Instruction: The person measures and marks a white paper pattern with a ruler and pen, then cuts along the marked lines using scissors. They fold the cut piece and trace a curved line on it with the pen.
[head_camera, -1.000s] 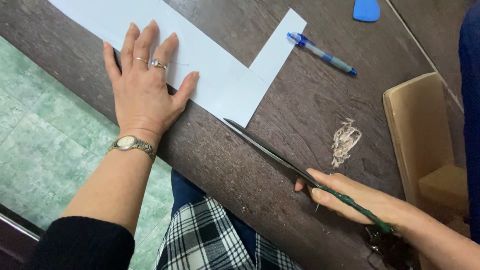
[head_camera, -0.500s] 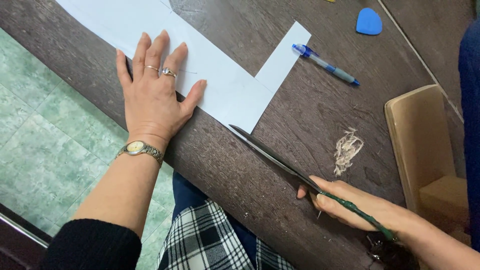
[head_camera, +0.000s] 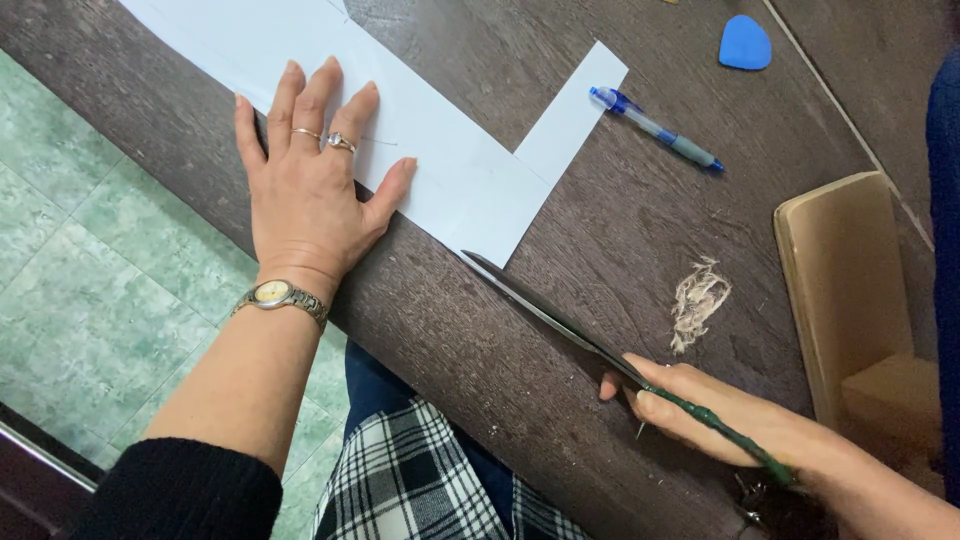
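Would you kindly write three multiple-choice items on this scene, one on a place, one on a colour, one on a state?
1. Where does the left hand lie?
A. flat on the white paper
B. on the pen
C. on the wooden block

2. What colour is the pen?
A. red
B. blue
C. yellow

3. How are the scissors in the right hand?
A. lying unheld
B. blades closed, tip at the paper's corner
C. hanging on a wall

Answers: 1 A, the fingers are spread on the sheet; 2 B, a blue barrel; 3 B, the blades show as one dark strip.
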